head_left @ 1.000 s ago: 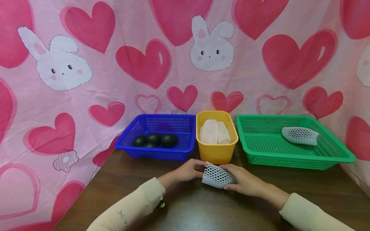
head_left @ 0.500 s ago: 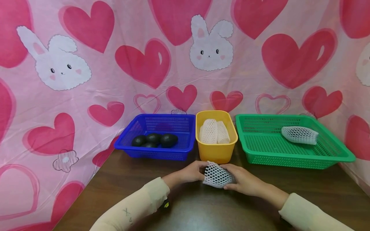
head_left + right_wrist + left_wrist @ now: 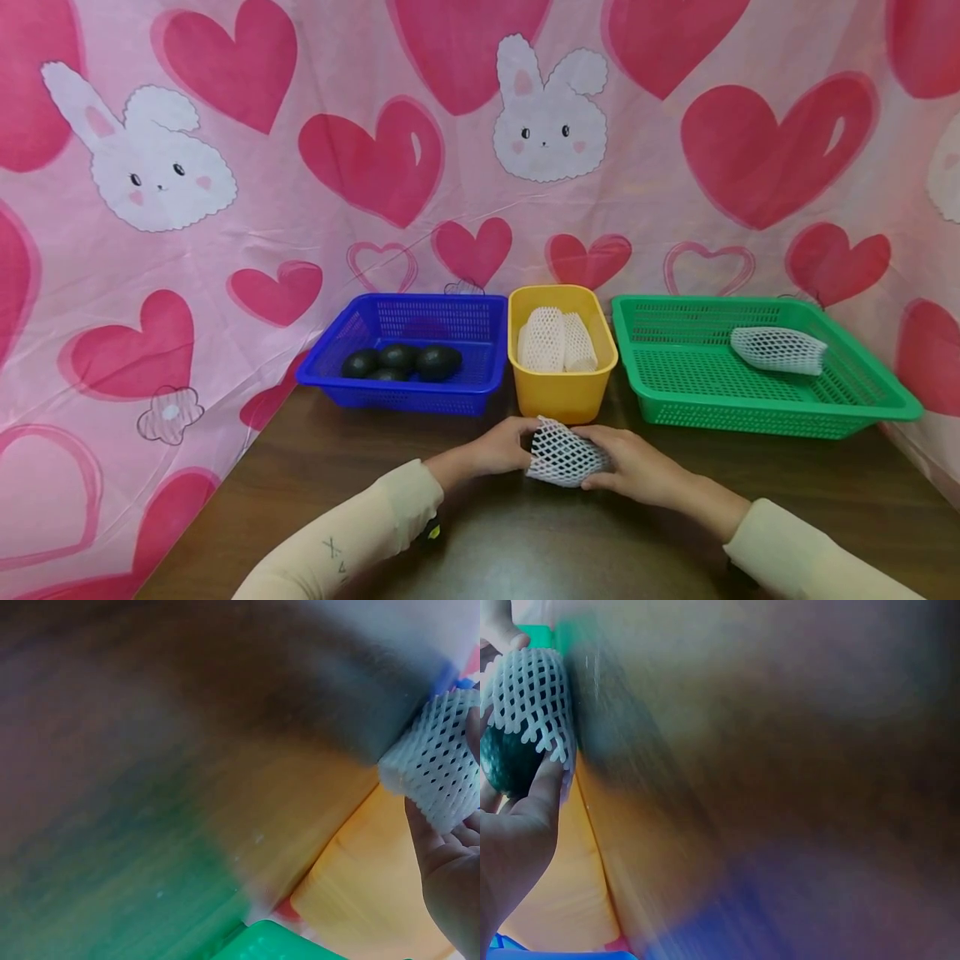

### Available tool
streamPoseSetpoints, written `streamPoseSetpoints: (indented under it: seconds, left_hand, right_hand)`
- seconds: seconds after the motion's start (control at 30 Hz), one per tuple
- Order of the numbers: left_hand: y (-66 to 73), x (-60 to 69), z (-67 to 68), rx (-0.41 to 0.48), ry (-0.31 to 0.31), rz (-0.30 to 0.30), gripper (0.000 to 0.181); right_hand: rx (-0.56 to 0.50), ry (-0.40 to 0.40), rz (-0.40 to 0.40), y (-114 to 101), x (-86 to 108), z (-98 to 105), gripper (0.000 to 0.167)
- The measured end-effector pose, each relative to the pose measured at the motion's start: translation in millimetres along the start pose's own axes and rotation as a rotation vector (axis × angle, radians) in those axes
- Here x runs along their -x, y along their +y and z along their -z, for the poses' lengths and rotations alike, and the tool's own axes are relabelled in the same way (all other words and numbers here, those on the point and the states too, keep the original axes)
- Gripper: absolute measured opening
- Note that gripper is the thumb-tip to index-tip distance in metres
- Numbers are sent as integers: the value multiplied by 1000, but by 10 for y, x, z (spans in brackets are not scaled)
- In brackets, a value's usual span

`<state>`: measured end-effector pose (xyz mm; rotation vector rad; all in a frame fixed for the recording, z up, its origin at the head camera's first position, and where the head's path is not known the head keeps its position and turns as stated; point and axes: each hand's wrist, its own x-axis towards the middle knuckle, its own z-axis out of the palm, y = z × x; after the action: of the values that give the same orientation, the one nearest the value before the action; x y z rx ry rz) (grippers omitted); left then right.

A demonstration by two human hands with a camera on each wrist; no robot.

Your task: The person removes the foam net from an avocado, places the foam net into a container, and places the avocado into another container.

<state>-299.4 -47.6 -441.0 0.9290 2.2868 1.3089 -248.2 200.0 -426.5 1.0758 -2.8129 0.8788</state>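
A white foam fruit net (image 3: 566, 457) is held between both hands above the table, in front of the yellow bin. Inside it sits a dark green avocado (image 3: 508, 763), whose bare end shows at the net's open edge in the left wrist view. My left hand (image 3: 501, 447) grips the open edge of the net, with thumb and fingers around the avocado's exposed end. From the other side, my right hand (image 3: 637, 468) holds the net's closed-looking end between thumb and fingers. In the right wrist view, the net (image 3: 441, 761) covers whatever lies inside.
A blue basket (image 3: 412, 402) with several avocados (image 3: 438, 362) stands at the back left. The yellow bin (image 3: 564, 400) in the middle holds white foam nets (image 3: 544, 337). At the right, a green basket (image 3: 675, 367) contains one netted fruit (image 3: 778, 349).
My left hand has shifted slightly to the right, and the net's open edge has moved right with it. The right hand has stayed nearly still.
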Motion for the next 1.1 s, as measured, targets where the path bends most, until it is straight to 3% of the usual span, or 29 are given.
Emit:
streamPoseSetpoints:
  seconds: [0.17, 0.43, 0.7, 0.93, 1.1]
  left_hand:
    - [14, 20, 8, -35, 2, 12, 41]
    - [36, 60, 37, 5, -2, 22, 43]
    - [60, 78, 96, -28, 23, 44, 53]
    - [68, 105, 146, -73, 38, 50, 55]
    - [68, 148, 189, -47, 41, 53, 55]
  right_hand:
    - [23, 5, 9, -12, 4, 21, 64]
    - [37, 4, 35, -1, -7, 48, 57]
    - [130, 71, 96, -8, -6, 81, 39]
    - [129, 86, 111, -24, -13, 125, 22]
    - [137, 96, 114, -24, -9, 138, 19]
